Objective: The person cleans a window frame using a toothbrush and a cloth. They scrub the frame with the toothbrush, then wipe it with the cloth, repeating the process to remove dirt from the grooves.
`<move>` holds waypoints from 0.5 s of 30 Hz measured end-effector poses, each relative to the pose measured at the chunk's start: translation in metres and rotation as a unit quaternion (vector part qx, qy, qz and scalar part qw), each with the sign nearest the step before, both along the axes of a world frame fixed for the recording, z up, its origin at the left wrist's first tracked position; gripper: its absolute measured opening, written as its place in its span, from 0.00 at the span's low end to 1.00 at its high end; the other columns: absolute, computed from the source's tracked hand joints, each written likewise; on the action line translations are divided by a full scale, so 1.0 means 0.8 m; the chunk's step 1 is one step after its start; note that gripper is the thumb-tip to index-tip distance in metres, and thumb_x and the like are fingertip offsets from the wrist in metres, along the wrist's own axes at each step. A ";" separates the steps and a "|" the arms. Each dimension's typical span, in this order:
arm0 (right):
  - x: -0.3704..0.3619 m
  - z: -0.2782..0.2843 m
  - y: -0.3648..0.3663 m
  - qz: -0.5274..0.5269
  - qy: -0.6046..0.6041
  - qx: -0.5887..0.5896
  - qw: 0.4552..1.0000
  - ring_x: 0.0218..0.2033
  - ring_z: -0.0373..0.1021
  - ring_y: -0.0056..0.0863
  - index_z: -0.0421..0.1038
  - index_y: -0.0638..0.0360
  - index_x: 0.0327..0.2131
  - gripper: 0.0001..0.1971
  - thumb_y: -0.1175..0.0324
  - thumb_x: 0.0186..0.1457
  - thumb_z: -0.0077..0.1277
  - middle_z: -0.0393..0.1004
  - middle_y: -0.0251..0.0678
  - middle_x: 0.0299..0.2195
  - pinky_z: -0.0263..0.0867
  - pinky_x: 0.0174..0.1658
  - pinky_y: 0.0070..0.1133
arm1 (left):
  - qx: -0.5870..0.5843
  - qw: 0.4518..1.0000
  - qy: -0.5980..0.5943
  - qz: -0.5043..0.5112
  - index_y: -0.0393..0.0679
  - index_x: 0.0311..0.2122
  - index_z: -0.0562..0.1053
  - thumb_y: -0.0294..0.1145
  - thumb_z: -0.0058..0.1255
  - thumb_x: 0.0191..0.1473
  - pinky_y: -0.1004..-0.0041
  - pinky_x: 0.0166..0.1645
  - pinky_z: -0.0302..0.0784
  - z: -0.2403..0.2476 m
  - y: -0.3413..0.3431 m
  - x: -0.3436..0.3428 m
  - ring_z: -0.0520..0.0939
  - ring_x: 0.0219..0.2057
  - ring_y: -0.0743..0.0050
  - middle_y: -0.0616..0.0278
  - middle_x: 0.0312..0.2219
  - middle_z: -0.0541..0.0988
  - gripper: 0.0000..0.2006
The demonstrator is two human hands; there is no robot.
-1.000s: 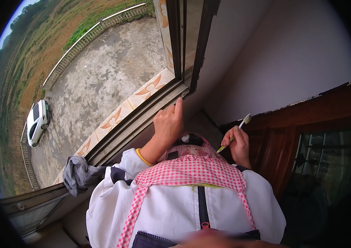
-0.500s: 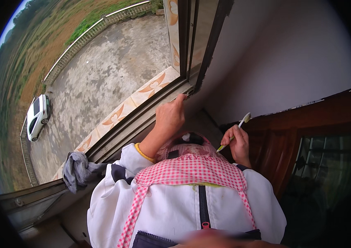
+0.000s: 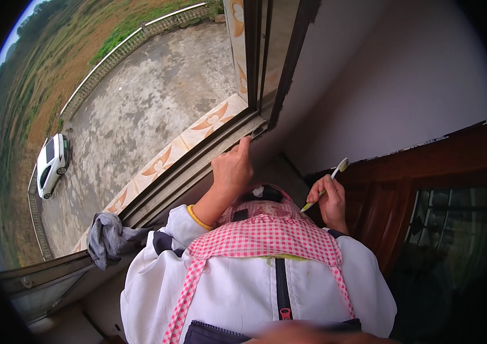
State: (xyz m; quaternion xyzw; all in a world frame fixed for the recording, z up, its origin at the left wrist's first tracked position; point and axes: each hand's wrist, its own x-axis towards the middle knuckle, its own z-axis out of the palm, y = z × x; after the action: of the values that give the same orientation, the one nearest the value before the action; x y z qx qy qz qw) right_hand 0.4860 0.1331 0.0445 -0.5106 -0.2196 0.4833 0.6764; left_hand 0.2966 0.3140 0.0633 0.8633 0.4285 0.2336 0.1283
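My left hand rests at the window's sliding track, near its far right corner. Its index finger reaches along the track and the other fingers are curled. A small, thin, dark item shows at the fingertip; its kind is too small to make out. In my right hand is a toothbrush with a white and yellow-green handle, bristle end up, held apart from the window. A pink checked apron covers my front over a white jacket.
A grey cloth hangs over the sill at the left. The window frame rises beside a pale wall. A brown wooden door stands to the right. Outside are a concrete yard, a railing and a white car.
My left hand has slid slightly back along the track, away from the corner, and the thin item at its fingertip has moved with it. My right hand and the toothbrush have barely moved.
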 end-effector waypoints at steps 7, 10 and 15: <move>-0.001 -0.001 -0.002 -0.004 -0.009 -0.004 1.000 0.20 0.64 0.23 0.61 0.57 0.26 0.19 0.57 0.69 0.36 0.65 0.34 0.19 0.66 0.30 0.22 | -0.085 0.993 -0.082 -0.016 0.48 0.44 0.73 0.26 0.46 0.55 0.50 0.29 0.69 0.005 0.003 0.002 0.78 0.24 0.41 0.46 0.20 0.77 0.11; -0.001 -0.001 -0.002 -0.001 -0.014 -0.009 1.000 0.20 0.64 0.24 0.60 0.56 0.26 0.19 0.57 0.69 0.36 0.64 0.34 0.18 0.66 0.30 0.23 | -0.097 0.992 -0.078 -0.035 0.44 0.44 0.73 0.27 0.47 0.55 0.57 0.28 0.72 0.012 0.011 -0.002 0.80 0.24 0.46 0.48 0.21 0.79 0.11; 0.000 -0.002 -0.001 -0.006 -0.011 -0.008 1.000 0.20 0.64 0.24 0.60 0.57 0.26 0.18 0.57 0.69 0.36 0.65 0.34 0.18 0.66 0.30 0.23 | -0.242 0.949 -0.202 -0.028 0.43 0.42 0.75 0.25 0.47 0.55 0.61 0.27 0.69 0.030 0.018 -0.021 0.78 0.21 0.49 0.51 0.18 0.77 0.10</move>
State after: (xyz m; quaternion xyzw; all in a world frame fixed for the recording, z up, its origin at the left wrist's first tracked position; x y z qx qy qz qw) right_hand 0.4857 0.1327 0.0429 -0.5226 -0.2200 0.4753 0.6728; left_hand 0.2796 0.3284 0.0872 0.7529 0.4130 0.2886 0.4234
